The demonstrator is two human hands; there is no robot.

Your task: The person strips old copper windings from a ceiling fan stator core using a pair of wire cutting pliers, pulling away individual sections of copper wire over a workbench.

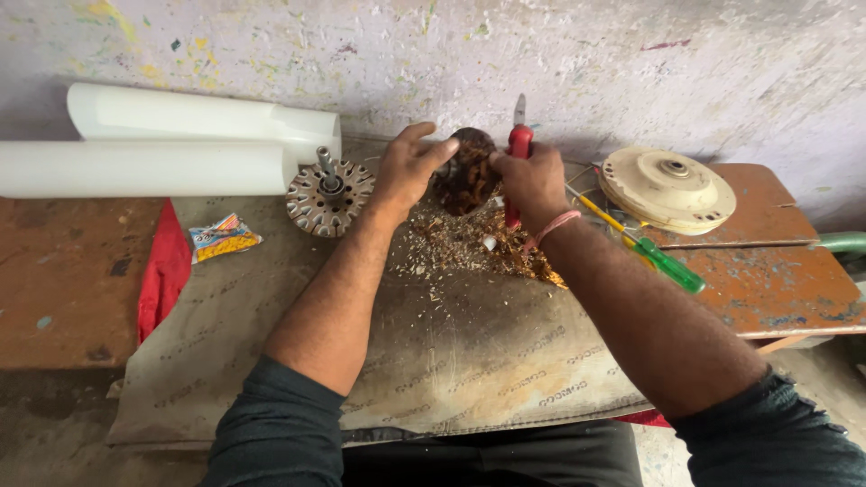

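Two hands meet over one dark, round motor winding, which stands tilted near the far edge of the bench, close against the paint-flecked wall. The left hand cups the winding's left side, fingers curled over its top, seemingly to steady it. The right hand is clenched around a red-handled tool whose metal tip rises above the winding, so the tool sits right beside the part it works on. Just in front of the winding, scraps and coppery strands litter a grey mat. Left of the winding stands a toothed rotor, beyond it white tubes. Right of the winding lie a green-handled screwdriver and a cream cover. Open room lies mainly nearer the person, on the mat.
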